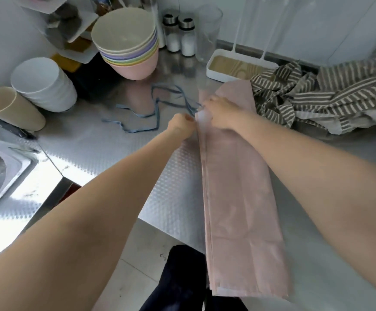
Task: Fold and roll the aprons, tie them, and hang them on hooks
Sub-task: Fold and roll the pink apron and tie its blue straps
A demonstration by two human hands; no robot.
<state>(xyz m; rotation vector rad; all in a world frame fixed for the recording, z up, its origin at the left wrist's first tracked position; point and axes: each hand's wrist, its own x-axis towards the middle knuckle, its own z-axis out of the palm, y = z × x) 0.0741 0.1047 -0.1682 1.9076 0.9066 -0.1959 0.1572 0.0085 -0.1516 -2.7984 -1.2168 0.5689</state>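
My pink apron [234, 176] lies folded into a long narrow strip on the desk [106, 151], its long axis running from the near edge, where the end overhangs, away toward the back. Both my hands meet at its left long edge, toward the far end. My left hand [181, 126] has its fingers curled, pinching that edge; my right hand [221, 113] rests on top of the fabric, though whether its fingers clamp anything I cannot tell. The blue ties [153, 108] trail out leftward from right beside my fingers. Rolling, I judge, must run along the strip's length. The striped apron [312, 95] waits crumpled toward the right back corner.
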